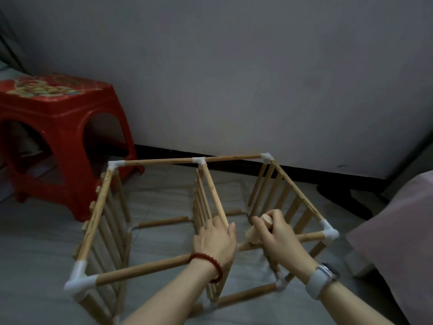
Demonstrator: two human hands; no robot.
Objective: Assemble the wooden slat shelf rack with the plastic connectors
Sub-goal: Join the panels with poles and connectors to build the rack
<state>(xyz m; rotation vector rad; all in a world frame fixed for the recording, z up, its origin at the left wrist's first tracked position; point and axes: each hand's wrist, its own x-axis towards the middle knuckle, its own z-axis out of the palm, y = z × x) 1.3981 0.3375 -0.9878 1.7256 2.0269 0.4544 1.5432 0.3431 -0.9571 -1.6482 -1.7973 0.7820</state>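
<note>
- Two forearms enter from the bottom of the frame, a red bead bracelet (212, 263) on the left wrist and a pale-strapped watch (322, 277) on the right.
- Lower centre: the left hand (214, 240) lies flat and open over the middle joint of the near top rail (143, 268), fingers spread on the centre slat panel (210, 195); its grip closes on nothing that I can see.
- Just to its right, the right hand (276, 235) has its grip closed round a small wooden block (257, 231), held just above the near rail.
- Filling the lower middle of the frame, the rack (164, 160) stands on the tiled floor (46, 242), with white plastic connectors (79, 281) at its corners.
- Judgement: the block probably serves as a mallet for seating rail ends into the middle connector, hidden under the left hand.
- To do it well, press down firmly with the left hand, keep those fingers clear of the strike, and tap straight along the rail so the plastic does not split or twist.
- Check that the far corners stay seated.
- Upper left, a red plastic stool (58, 127) stands by the wall.
</note>
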